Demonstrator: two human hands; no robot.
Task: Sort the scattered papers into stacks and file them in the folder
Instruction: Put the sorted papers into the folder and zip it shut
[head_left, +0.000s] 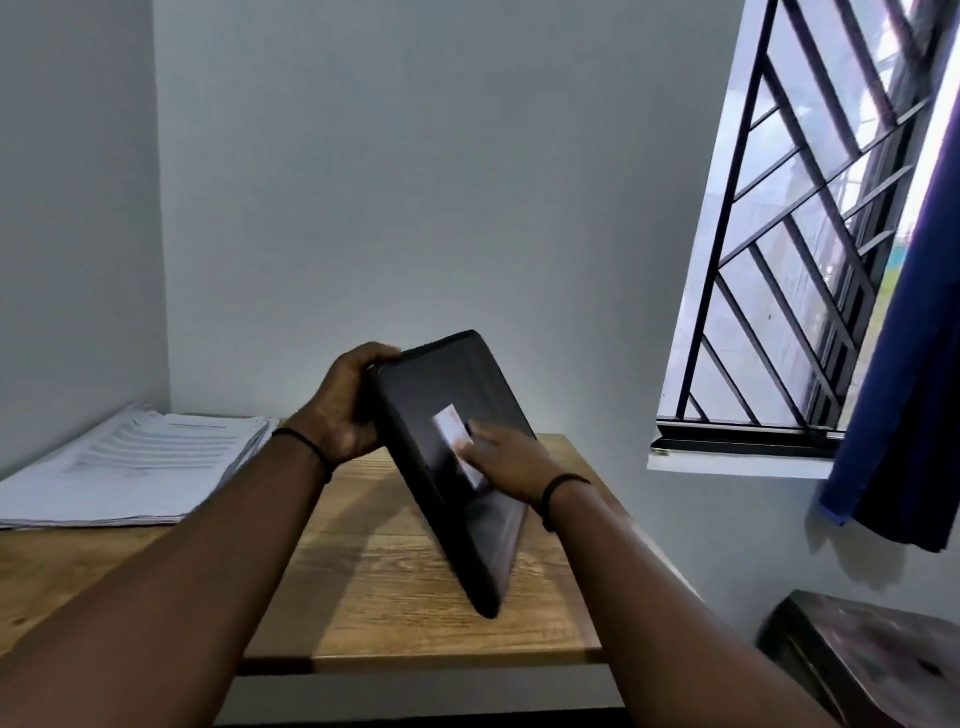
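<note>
Folder (457, 467): we hold it tilted, lower corner on the table (395, 597).
Left hand (345, 410): grips its top edge.
Right hand (506, 460): lies flat on its cover.
Papers (140, 462): stacked at 10 o'clock.

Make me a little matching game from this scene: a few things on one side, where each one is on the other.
Things:
1. black folder
2. stack of papers
3. blue curtain
4. left hand

Places:
A. by the window, far right
B. on the table's left corner
C. gripping the folder's upper edge
D. tilted on edge mid-table

Pairs: 1-D, 2-B, 3-A, 4-C
</note>
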